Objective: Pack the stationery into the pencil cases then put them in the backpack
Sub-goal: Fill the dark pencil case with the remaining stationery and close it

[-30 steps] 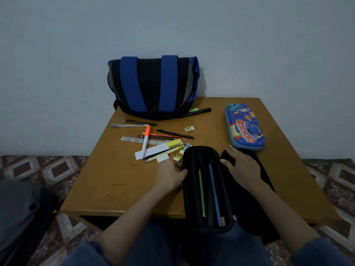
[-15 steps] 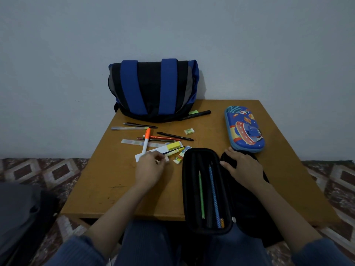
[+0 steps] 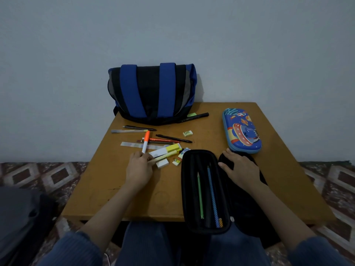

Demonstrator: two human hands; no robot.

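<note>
A black pencil case [image 3: 187, 189] lies open at the table's front edge, with a green pencil [image 3: 200, 196] and a blue patterned pencil [image 3: 212, 196] inside. My right hand [image 3: 240, 169] rests flat on its folded-back lid. My left hand [image 3: 140, 167] is left of the case, fingertips pinched on the near end of a yellow pen [image 3: 169, 154] that lies on the table. An orange-and-white marker [image 3: 145, 143] ends just above those fingers. A white eraser [image 3: 162, 163] lies beside them. A blue-and-black backpack [image 3: 151, 93] stands at the back.
A closed blue cartoon pencil case [image 3: 241, 131] lies at the right. Several pens, a clear ruler [image 3: 130, 144], a white-and-yellow pad [image 3: 165, 149], small erasers [image 3: 187, 133] and a black marker [image 3: 196, 116] are scattered on the wooden table [image 3: 115, 198]. A dark bag [image 3: 19, 217] sits on the floor at left.
My left hand moved from the black case's left rim out to the stationery pile and closed its fingertips there. The right hand stayed on the lid.
</note>
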